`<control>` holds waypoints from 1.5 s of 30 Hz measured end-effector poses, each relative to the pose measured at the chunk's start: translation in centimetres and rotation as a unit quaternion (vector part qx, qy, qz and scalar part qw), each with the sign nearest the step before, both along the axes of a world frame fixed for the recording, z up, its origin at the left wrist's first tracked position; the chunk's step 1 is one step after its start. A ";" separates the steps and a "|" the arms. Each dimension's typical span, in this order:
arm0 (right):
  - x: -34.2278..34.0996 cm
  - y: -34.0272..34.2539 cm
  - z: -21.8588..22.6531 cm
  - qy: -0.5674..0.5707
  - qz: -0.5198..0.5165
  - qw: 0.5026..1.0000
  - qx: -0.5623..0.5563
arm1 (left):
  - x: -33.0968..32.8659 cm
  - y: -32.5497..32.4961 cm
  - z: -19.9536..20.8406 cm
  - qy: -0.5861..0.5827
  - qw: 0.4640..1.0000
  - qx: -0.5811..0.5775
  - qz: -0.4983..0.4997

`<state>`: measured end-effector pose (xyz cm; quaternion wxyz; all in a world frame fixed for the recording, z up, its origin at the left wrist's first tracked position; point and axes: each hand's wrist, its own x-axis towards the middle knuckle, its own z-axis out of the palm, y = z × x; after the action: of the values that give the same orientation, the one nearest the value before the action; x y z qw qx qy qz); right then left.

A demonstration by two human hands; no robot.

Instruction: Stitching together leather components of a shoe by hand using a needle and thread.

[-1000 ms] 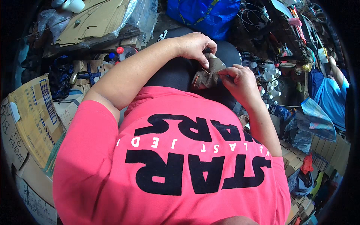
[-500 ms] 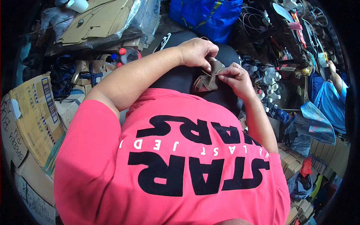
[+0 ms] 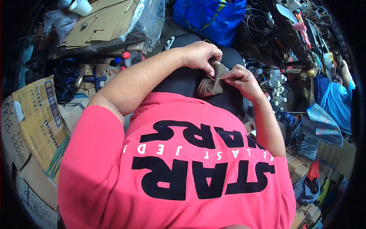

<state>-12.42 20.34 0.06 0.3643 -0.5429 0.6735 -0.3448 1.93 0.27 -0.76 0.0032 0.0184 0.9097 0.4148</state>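
Observation:
A small folded brown piece point(image 3: 211, 87), leather-like, with a stitched seam down its middle, rests on my dark-clad lap. My left hand point(image 3: 201, 56) is closed at its far left side, thumb pointing down onto it; the fingertips are partly hidden. My right hand point(image 3: 244, 81) pinches a thin light strand, like thread or a needle, close to the seam at the piece's right edge. Another light line lies along the left part of the piece. A thin loop of thread arcs above my left hand.
A blue bag point(image 3: 209, 19) stands beyond my knees. Flattened cardboard point(image 3: 103, 23) and a yellow-brown carton point(image 3: 38, 114) lie to the left, near a red-capped bottle point(image 3: 131, 58). Several white-capped bottles point(image 3: 277, 82) stand to the right. At the far right is another person's blue sleeve point(image 3: 337, 103).
My left thumb has shifted slightly downward on the brown piece, and the piece has turned a little to show more of its seam. My right hand stays pinched beside it.

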 end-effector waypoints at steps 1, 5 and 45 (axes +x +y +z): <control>0.0 -0.1 0.0 -0.005 0.002 1.000 -0.004 | 0.1 0.1 0.0 0.026 1.000 -0.011 0.004; 1.7 0.3 0.1 0.072 -0.059 0.996 -0.015 | 0.4 0.7 -0.1 0.026 0.999 -0.007 0.034; 1.4 -0.1 0.1 0.067 0.000 0.998 -0.007 | 6.9 4.3 1.7 0.135 0.978 -0.076 0.142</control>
<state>-10.98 20.21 0.21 0.3146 -0.5674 0.6938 -0.3127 8.83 4.57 0.91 -0.1768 -0.0556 0.9240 0.3345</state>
